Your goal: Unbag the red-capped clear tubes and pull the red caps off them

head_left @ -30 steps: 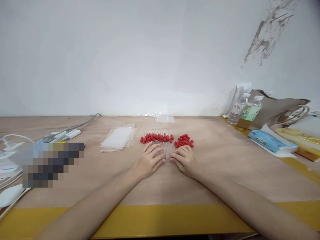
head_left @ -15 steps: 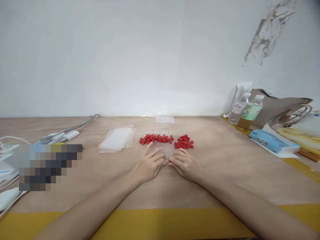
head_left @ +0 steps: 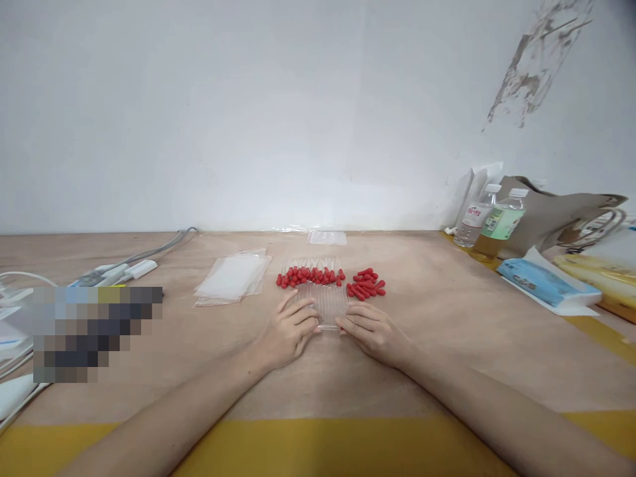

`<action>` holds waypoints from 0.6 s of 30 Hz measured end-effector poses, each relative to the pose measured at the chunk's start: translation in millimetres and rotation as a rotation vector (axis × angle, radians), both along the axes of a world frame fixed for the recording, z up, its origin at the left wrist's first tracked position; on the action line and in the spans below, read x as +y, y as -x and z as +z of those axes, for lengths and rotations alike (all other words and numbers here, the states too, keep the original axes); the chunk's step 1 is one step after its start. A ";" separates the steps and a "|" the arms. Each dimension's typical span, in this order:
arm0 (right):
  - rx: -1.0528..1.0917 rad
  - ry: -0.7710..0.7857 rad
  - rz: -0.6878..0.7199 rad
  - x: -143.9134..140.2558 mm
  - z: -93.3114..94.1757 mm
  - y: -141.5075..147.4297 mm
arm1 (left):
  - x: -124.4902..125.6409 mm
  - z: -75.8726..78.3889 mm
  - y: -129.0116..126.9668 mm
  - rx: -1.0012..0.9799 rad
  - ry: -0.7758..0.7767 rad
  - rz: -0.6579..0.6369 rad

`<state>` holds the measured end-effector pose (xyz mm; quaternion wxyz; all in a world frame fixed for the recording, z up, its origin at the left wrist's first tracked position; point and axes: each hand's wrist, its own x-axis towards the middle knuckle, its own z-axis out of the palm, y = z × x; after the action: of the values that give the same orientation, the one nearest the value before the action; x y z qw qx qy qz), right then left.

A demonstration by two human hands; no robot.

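Note:
A row of clear tubes (head_left: 332,306) lies side by side on the table between my hands. My left hand (head_left: 291,331) is at the left edge of the row, its curved fingers closed on the tubes and their tips near the closest ends. At the right front corner, my right hand (head_left: 375,331) has its fingers drawn together; a trace of red at the fingertips looks like a rubber bulb, mostly hidden. Just beyond the tubes lie several droppers (head_left: 311,275) with red bulbs toward me. A pile of loose red rubber bulbs (head_left: 368,283) sits beyond my right hand.
Clear plastic bags (head_left: 231,277) are stacked to the left, with another bag (head_left: 326,237) near the wall. Cables and a power strip (head_left: 119,270) lie far left. To the right are two bottles (head_left: 501,222), a blue tissue pack (head_left: 549,281) and a grey-brown bag (head_left: 561,212).
Both hands have moved slightly toward me and a little apart, showing more of the tube row. The tubes' near ends have come slightly closer. The bulb pile and droppers stay put.

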<state>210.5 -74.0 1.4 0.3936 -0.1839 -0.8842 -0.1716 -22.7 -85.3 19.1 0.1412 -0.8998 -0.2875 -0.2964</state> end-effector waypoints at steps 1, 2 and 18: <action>0.033 0.011 -0.015 2.1 1.2 -5.4 | 1.5 -0.6 3.9 -0.027 0.009 0.024; 0.075 0.031 -0.046 5.0 2.7 -11.7 | 3.5 -1.3 7.9 -0.061 0.023 0.056; 0.609 0.681 -0.593 63.4 0.7 -78.2 | 27.8 -3.0 24.1 -0.302 0.123 0.326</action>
<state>288.7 -10.6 2.1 0.4849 -0.5839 -0.6459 0.0821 -46.8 -57.4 16.0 0.0873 -0.7936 -0.4647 -0.3829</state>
